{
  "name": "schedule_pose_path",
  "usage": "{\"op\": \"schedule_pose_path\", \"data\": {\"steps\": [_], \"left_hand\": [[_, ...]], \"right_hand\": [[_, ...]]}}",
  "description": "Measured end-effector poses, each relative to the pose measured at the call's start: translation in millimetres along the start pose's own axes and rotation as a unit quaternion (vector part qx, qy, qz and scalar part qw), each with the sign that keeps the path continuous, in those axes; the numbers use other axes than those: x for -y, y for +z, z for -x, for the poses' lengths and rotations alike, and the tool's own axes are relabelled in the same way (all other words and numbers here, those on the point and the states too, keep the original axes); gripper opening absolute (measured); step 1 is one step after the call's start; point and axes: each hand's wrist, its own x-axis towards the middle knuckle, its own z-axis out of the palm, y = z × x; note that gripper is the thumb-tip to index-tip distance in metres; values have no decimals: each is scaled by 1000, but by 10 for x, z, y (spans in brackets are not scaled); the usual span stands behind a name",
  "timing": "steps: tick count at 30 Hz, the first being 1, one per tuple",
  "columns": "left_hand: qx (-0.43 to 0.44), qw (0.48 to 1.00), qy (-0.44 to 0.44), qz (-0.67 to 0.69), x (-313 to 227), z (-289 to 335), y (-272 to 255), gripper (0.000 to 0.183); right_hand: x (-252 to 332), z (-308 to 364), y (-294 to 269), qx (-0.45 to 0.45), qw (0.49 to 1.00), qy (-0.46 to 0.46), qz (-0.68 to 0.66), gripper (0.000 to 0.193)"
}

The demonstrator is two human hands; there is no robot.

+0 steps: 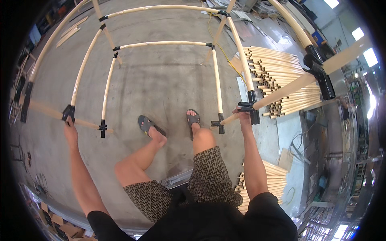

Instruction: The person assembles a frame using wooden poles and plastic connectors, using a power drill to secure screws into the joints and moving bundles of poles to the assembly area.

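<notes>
In front of me stands a frame of cream-coloured tubes (165, 43) joined by black pipe connectors. On its left side my left hand (70, 129) is closed around a black connector (68, 112), its fingers partly hidden behind the joint. Across the frame, my right hand (244, 118) grips another black connector (253, 107) from below, at the foot of a long tube (240, 52). Lower on the frame, between my two hands, are a left connector (103, 127) and a right connector (220, 123), with neither hand on them.
A large stack of cream tubes (295, 64) lies on the right, with a second tube pile (271, 178) nearer me. Several loose tubes (71, 33) rest on the floor at far left. A yellow cable (215, 34) runs behind the frame. Cardboard boxes (71, 229) sit at lower left.
</notes>
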Motion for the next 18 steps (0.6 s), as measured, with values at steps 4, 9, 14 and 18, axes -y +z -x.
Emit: {"op": "schedule_pose_path", "data": {"steps": [4, 9, 14, 18], "left_hand": [[-15, 998, 57, 23, -12, 198, -9, 56], [139, 987, -53, 57, 522, 110, -580, 50], [11, 955, 113, 274, 226, 66, -1613, 52], [-244, 924, 117, 271, -623, 283, -3023, 50]], "right_hand": [[101, 45, -161, 10, 994, -25, 102, 20], [1259, 396, -40, 108, 815, 82, 564, 39], [3287, 435, -380, -41, 882, 20, 470, 40], [4561, 492, 766, -118, 920, -222, 300, 52]]}}
